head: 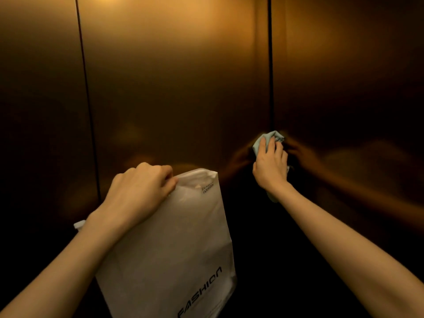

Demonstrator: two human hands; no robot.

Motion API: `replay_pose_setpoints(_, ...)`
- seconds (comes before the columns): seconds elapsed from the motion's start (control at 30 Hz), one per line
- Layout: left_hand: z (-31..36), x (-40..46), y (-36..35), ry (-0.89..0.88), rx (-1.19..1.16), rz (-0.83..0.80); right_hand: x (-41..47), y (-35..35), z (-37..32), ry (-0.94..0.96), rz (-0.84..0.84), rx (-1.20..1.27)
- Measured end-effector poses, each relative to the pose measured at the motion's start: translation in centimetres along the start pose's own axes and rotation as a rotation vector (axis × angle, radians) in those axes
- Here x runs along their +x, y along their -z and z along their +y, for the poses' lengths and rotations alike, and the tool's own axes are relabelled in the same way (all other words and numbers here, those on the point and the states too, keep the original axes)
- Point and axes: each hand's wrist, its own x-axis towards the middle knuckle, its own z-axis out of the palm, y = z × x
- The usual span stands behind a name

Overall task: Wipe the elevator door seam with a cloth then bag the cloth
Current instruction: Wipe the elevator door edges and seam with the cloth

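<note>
A pale blue-grey cloth (263,141) is bunched under my right hand (271,165), which grips it and presses it against the dark vertical door seam (270,65) right of centre. A tail of the cloth hangs below my wrist. My left hand (140,191) grips the top edge of a white plastic bag (174,249) printed with "FASHION"; the bag hangs in front of the door at lower centre.
Brushed bronze metal door panels (174,76) fill the view in dim warm light. A second dark vertical seam (86,88) runs down the left side. Blurred reflections of my hands show in the metal. The bottom of the view is very dark.
</note>
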Motion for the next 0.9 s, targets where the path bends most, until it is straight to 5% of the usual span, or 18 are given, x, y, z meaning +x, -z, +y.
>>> replay_pose_setpoints(0.27,1.0,2.9,1.6,-0.113,0.188,0.029,6.3,3.4,0.0,0.107,0.071,-0.052)
replay_pose_setpoints(0.73,2.2,6.6,3.2,-0.072,0.161,0.157,13.2,8.4,0.8,0.199,0.295,-0.490)
replay_pose_setpoints(0.9,2.6,8.1,4.4,-0.125,0.138,0.220,13.1,8.7,0.0,0.246,0.293,-0.312)
